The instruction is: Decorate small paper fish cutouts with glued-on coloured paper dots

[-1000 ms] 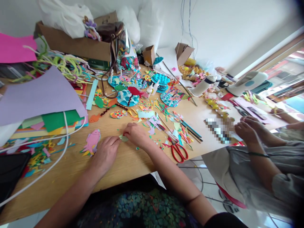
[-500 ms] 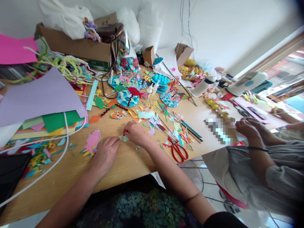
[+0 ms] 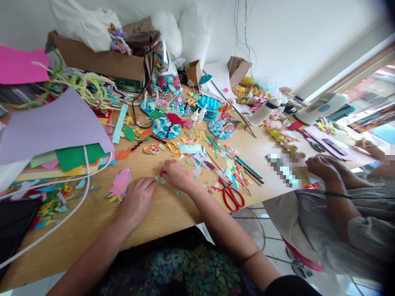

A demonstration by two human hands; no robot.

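Note:
A small pale green paper fish [image 3: 161,179] lies flat on the wooden table between my two hands. From the left, my left hand [image 3: 142,196] holds its edge down with fingertips pressed together. My right hand [image 3: 175,174] is curled over the fish's upper right part, thumb and finger pinched at it; whether a tiny piece sits in the pinch is hidden. Just left of my left hand is a pink paper fish [image 3: 121,183] with yellow fins. Beyond my hands rests a dotted, multicoloured paper fish [image 3: 154,149].
Red-handled scissors [image 3: 233,198] lie right of my forearm, close to paper scraps and pencils [image 3: 248,169]. Blue wave-patterned discs [image 3: 166,128] and glue bottles [image 3: 202,114] stand farther back. Coloured paper sheets [image 3: 55,123] and a white cable [image 3: 87,172] occupy the left. Another person's hands [image 3: 324,167] are at right.
My right fingers have shifted slightly over the green fish, and a red spot seen on it before is now covered. My left hand stays put. At far right, a person's hand has moved slightly.

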